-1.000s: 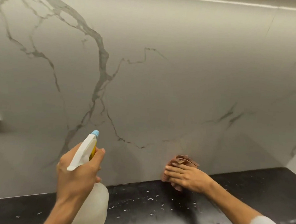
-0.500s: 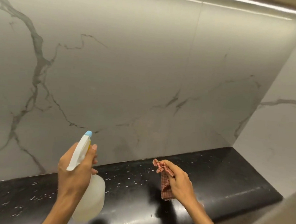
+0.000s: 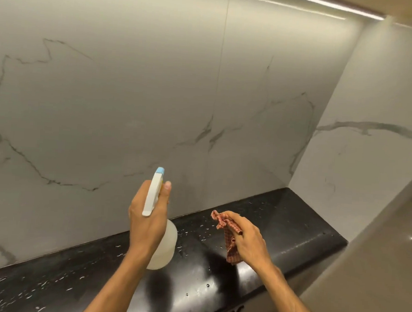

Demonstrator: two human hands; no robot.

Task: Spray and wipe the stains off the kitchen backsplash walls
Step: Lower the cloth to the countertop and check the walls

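Observation:
The white marble backsplash [image 3: 155,99] with grey veins fills the upper view and meets a side wall [image 3: 369,153] at the right corner. My left hand [image 3: 148,215] grips a white spray bottle [image 3: 164,245] with a blue nozzle, its head pointed up at the backsplash. My right hand [image 3: 248,240] pinches a crumpled red checked cloth [image 3: 229,237] above the counter, away from the wall. Faint smudges show on the wall just above the counter, right of the nozzle.
A glossy black countertop [image 3: 292,221] runs along the wall's base, dotted with water droplets, and ends at the right corner. A light strip [image 3: 329,11] glows under the cabinet above. Tiled floor shows at the far right.
My right hand lifted the cloth off the wall and now holds it over the counter. The view swung right toward the corner, and the spray bottle shifted right with it.

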